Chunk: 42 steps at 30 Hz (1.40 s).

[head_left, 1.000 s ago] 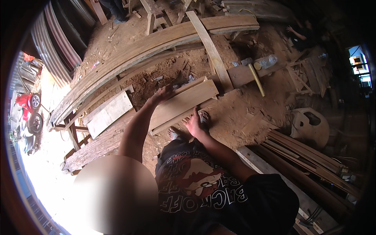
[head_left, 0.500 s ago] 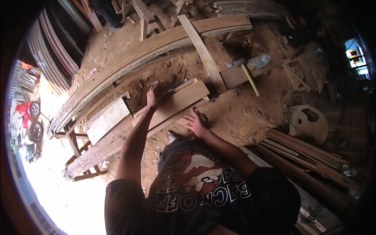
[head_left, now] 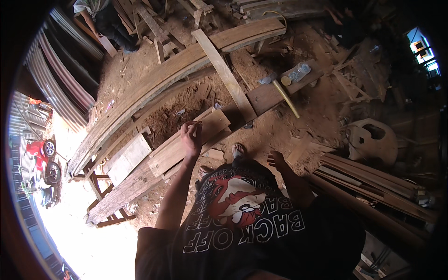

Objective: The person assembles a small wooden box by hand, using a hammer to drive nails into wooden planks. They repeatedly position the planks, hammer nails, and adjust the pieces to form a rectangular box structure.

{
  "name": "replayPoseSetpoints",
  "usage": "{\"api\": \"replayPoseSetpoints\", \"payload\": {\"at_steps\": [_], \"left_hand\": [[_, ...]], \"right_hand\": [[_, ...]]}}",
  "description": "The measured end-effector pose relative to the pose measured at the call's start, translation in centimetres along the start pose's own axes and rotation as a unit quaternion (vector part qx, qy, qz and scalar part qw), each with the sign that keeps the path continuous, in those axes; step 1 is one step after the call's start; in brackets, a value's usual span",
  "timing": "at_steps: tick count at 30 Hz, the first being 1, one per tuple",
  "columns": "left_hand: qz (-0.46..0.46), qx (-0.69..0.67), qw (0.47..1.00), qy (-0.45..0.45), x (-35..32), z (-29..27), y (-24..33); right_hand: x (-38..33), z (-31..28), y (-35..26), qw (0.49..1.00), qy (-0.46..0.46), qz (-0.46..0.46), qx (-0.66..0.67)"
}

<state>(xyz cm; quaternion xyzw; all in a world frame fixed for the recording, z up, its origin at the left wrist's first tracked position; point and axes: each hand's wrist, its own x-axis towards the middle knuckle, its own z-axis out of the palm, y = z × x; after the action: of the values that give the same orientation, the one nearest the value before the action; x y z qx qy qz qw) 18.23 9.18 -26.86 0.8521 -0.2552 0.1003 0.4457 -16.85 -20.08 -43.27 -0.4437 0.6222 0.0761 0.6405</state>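
Observation:
My left hand (head_left: 190, 140) is closed over the upper edge of a pale wooden board (head_left: 170, 151), fingers curled. This board lies together with other short boards, in a box-like bundle, on a long rough plank (head_left: 123, 193) that runs diagonally before me. My right hand (head_left: 277, 160) hangs apart from the wood, over the dirt floor beside my body, empty, with fingers spread. Farther along the plank lie a hammer (head_left: 286, 99) with a yellow handle, a clear plastic bottle (head_left: 299, 73) and a small round yellow item (head_left: 285, 80). A narrow board (head_left: 224, 72) crosses the plank.
A long thick beam (head_left: 163, 70) stretches behind the plank on wooden supports. Stacked timber (head_left: 368, 182) lies at right beside a pale chair seat with holes (head_left: 373, 142). Another person (head_left: 112, 23) stands at far left; a red motorbike (head_left: 42, 156) is outside. Wood scraps litter the floor.
My right hand has come off the boards and dropped back to the right. My left hand stays at the boards, now gripping their upper edge. The view has shifted, showing more of the other person.

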Motion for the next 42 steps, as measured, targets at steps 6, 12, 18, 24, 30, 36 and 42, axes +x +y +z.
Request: {"api": "replayPoseSetpoints", "payload": {"at_steps": [6, 12, 18, 24, 30, 36, 42], "left_hand": [[0.026, 0.005, 1.000, -0.005, 2.1, 3.4, 2.3], [-0.044, 0.053, 0.997, -0.039, 1.9, 6.9, 2.4], [0.049, 0.077, 0.995, -0.027, 1.2, 7.8, 1.5], [0.035, 0.104, 0.994, -0.030, 0.5, 8.0, 1.8], [0.004, 0.126, 0.992, 0.024, 1.0, 6.8, 1.0], [-0.151, 0.171, 0.962, 0.152, 0.2, 1.8, -0.6], [-0.160, 0.135, 0.971, 0.118, -2.3, 1.2, 0.0]], "right_hand": [[6.9, -9.1, 4.5, 0.980, 0.054, 0.079, -0.173], [6.8, -11.3, 0.6, 0.993, 0.003, 0.009, -0.116], [7.4, -10.7, -7.1, 0.995, -0.014, 0.007, -0.100], [7.5, -10.6, -9.9, 0.988, -0.002, -0.025, -0.150], [7.8, -11.4, -8.4, 0.993, 0.025, 0.027, -0.116], [8.3, -13.3, -5.6, 0.996, 0.020, 0.025, -0.087], [8.8, -14.1, -5.9, 0.998, 0.051, -0.030, 0.026]]}}
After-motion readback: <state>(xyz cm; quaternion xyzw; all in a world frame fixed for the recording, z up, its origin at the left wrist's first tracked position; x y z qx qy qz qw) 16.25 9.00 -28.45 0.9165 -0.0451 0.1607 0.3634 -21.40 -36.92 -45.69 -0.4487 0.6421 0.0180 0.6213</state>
